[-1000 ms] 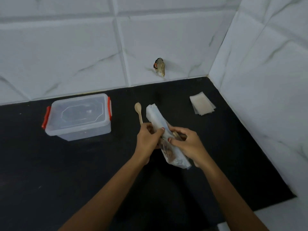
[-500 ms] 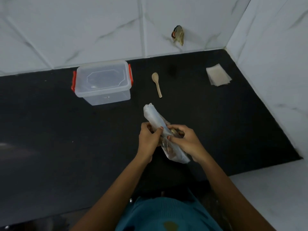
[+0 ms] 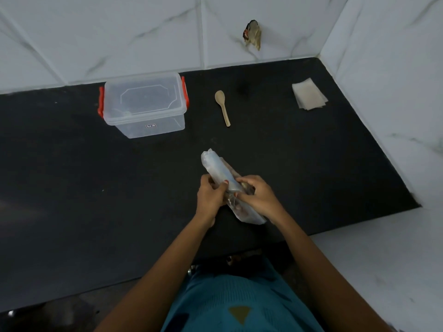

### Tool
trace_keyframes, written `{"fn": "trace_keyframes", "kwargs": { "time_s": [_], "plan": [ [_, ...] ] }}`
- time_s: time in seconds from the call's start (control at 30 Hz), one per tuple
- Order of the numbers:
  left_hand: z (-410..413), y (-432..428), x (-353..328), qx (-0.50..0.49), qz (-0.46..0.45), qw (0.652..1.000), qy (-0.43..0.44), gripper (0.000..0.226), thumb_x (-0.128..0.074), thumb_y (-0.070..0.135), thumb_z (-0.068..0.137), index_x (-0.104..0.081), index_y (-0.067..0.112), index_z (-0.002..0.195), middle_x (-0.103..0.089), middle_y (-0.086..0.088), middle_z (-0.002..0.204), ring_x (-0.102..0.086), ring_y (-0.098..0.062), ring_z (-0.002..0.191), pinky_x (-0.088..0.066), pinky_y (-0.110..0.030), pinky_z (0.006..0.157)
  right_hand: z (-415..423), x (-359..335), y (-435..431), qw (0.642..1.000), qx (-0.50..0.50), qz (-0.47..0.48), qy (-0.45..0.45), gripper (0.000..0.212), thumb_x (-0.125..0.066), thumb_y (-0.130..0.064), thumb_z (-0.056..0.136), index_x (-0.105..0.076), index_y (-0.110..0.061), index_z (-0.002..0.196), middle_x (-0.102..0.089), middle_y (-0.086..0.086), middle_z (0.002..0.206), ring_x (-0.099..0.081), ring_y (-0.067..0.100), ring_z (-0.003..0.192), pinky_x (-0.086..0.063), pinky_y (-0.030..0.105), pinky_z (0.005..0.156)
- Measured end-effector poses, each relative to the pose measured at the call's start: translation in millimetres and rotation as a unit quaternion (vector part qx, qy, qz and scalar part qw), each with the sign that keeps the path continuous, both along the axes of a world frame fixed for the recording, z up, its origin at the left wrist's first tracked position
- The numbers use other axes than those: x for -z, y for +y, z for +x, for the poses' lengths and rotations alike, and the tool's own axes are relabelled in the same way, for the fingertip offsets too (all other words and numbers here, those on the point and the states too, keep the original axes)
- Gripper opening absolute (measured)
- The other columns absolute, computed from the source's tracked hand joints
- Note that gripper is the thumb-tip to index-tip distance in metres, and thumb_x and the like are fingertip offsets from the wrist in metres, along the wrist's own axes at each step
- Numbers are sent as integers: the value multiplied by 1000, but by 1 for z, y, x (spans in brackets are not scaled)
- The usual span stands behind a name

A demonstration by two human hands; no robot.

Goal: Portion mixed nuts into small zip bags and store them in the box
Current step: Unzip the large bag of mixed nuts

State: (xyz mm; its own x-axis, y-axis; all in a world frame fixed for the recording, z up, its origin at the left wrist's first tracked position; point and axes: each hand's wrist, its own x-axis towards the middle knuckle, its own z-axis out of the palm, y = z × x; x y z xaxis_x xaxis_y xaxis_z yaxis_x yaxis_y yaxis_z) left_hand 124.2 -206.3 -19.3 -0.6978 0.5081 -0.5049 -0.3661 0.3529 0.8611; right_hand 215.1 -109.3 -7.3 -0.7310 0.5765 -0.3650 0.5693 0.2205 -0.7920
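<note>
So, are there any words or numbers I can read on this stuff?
Sticker on the front of the clear storage box: dark marks, too small and blurred to read.
No other words or numbers show on the nut bag, wooden spoon or small zip bags.

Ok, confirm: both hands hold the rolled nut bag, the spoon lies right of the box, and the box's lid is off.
No: the head view shows the lid on the box. The left hand and right hand do hold the nut bag, spoon right of the box.

hands point(image 3: 210, 196) point(image 3: 260, 200) gripping rolled bag point(image 3: 217, 164), perhaps nuts point(image 3: 239, 208) inside
</note>
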Motion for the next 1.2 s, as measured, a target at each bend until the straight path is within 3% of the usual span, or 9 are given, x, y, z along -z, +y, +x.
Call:
{"fn": "trace_keyframes", "kwargs": {
  "time_s": [0.1,0.17,0.3,0.43,0.73,0.87,0.97,1.1,1.2],
  "plan": [
    [-3,-2,1,2,-5,1000,-16,31,-60,18,89,-44,13,115,-59,-8,105,-62,-20,97,-54,-38,85,-3,0,-3,992,-37,92,-73,43,-63,-24,85,-54,-18,127,-37,-1,137,-33,15,127,-30,23,105],
    [-4,-4,2,0,-12,1000,-9,29,-62,19,87,-47,14,112,-60,-10,109,-61,-20,99,-53,-33,86,-6,-2,-6,987,-31,123,-95,39,-63,-25,83,-58,-18,121,-36,-4,136,-24,16,131,-21,30,108],
    [-2,-9,-2,6,-26,999,39,34,-64,25,86,-46,13,113,-60,-7,104,-60,-16,97,-50,-23,78,-9,-7,-15,993,27,103,-49,23,-68,-23,79,-60,-22,100,-42,-6,114,-37,15,117,-33,23,95],
    [-2,-13,-15,-22,-21,998,64,35,-62,28,87,-37,18,110,-55,-3,95,-57,-13,87,-49,-24,76,-7,-19,-22,997,70,4,29,17,-65,-17,81,-53,-18,93,-53,-2,103,-55,11,96,-42,13,69],
    [-6,-12,-29,-26,36,998,-54,20,-56,21,92,-51,7,105,-63,-15,106,-65,-20,91,-55,-26,72,-5,-30,-37,995,52,-34,78,17,-64,-9,83,-59,-22,92,-55,-7,105,-52,1,94,-41,-1,65],
    [-7,-18,-35,-15,69,992,-102,24,-52,12,94,-52,1,115,-63,-12,101,-66,-13,81,-55,-19,61,-3,-34,-33,986,121,-94,69,30,-66,-15,83,-56,-18,111,-55,-8,106,-54,2,92,-44,11,69],
    [-8,-21,-38,-20,71,988,-139,20,-52,12,93,-56,4,111,-64,-10,101,-65,-13,82,-56,-21,64,-4,-38,-28,988,103,-114,8,27,-67,-21,82,-59,-17,108,-56,-11,91,-53,1,82,-41,14,65],
    [-8,-23,-41,-14,41,993,-112,23,-55,18,92,-53,9,113,-62,-8,103,-62,-16,92,-54,-27,79,-6,-46,-32,991,94,-85,32,11,-67,-14,82,-65,-13,93,-60,-8,81,-58,4,77,-43,13,61],
    [-9,-24,-46,-26,46,997,-63,35,-56,26,91,-47,6,118,-57,-9,103,-58,-14,89,-51,-27,76,-7,-52,-36,994,89,-1,64,12,-65,-8,82,-64,-7,93,-58,-7,79,-55,0,70,-44,7,58]
  ]
}}
